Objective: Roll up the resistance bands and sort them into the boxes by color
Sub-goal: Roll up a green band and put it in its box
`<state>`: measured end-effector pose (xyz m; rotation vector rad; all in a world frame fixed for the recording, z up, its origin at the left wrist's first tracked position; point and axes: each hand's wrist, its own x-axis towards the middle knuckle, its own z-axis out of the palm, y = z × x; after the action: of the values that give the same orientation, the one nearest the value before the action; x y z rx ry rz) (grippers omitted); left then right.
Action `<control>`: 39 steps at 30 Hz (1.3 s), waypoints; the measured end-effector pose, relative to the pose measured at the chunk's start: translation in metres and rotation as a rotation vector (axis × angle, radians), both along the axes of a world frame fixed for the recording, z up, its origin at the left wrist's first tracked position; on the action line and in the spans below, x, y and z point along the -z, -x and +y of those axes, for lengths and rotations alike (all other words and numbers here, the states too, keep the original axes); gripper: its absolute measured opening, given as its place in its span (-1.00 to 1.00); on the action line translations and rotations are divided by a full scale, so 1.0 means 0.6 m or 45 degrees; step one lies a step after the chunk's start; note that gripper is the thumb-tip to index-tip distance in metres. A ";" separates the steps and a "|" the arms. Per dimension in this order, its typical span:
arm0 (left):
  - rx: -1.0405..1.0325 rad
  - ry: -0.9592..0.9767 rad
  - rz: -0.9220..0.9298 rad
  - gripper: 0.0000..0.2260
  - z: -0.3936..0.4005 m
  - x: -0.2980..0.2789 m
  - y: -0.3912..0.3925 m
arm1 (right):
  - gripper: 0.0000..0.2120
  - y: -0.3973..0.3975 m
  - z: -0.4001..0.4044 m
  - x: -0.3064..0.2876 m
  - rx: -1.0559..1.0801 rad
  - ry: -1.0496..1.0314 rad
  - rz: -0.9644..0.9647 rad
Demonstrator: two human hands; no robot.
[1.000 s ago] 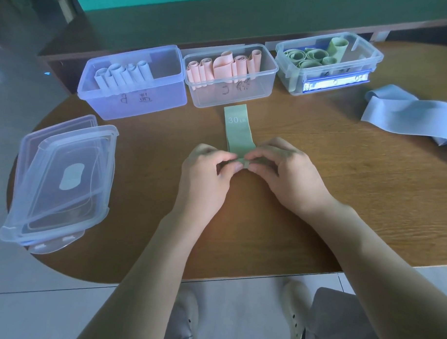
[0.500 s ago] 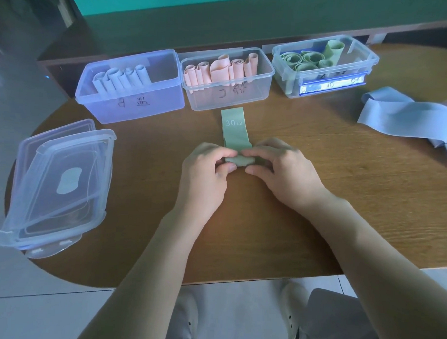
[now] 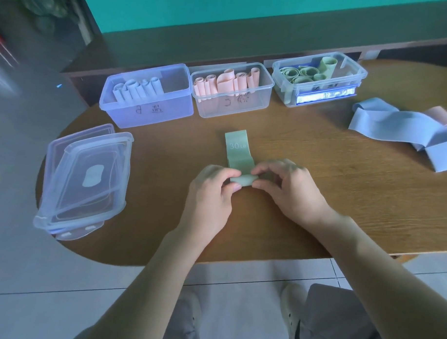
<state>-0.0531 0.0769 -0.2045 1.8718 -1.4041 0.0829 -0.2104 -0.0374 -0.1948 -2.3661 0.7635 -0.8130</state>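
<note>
Green band (image 3: 237,152) is lying flat in the middle of the bench (image 3: 343,199), its near end rolled up. Both hands are pinching that roll, left hand (image 3: 211,194) at 9 o'clock of it, right hand (image 3: 290,192) at 3 o'clock. Three boxes are sitting at 12 o'clock: blue box (image 3: 148,111), pink box (image 3: 232,103), green box (image 3: 318,94).

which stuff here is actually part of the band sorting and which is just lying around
In use: green band, pinched at its rolled end by left hand and right hand; blue box; pink box; green box; loose blue bands.

Lying about: stacked lids.
</note>
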 end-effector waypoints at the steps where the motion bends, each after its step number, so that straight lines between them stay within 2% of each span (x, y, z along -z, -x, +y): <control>1: -0.001 0.008 0.016 -0.83 0.010 -0.001 0.005 | -0.84 0.006 0.008 0.000 -0.011 -0.011 0.000; 4: -0.007 -0.019 0.089 -0.85 0.037 -0.003 0.020 | -0.85 0.025 0.030 0.002 -0.045 -0.050 0.013; 10: 0.027 -0.016 0.079 -0.90 0.051 0.001 0.021 | -0.88 0.031 0.045 0.009 -0.012 -0.042 0.025; 15: 0.006 0.020 0.061 -0.93 0.034 0.007 0.011 | -0.88 0.017 0.046 0.024 0.066 0.117 -0.097; 18: -0.007 0.005 0.039 -0.96 0.021 0.011 0.000 | -0.93 0.009 0.044 0.025 0.014 0.155 -0.132; 23: -0.045 0.082 0.048 -0.97 0.011 0.013 -0.011 | -0.82 0.004 0.028 0.021 -0.015 0.035 -0.050; 28: 0.039 0.141 0.040 -0.99 0.014 0.005 -0.007 | -0.82 -0.004 0.019 0.019 0.014 0.008 -0.052; 33: 0.052 -0.003 0.123 -0.80 0.016 -0.001 -0.012 | -0.80 -0.006 0.009 0.024 0.013 0.066 -0.051; 39: 0.058 0.014 0.089 -0.80 0.005 0.005 -0.023 | -0.81 -0.006 0.004 0.024 -0.045 0.092 -0.080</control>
<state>-0.0396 0.0800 -0.2074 1.8152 -1.3948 0.0022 -0.2067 -0.0352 -0.2089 -2.3981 0.6759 -0.9096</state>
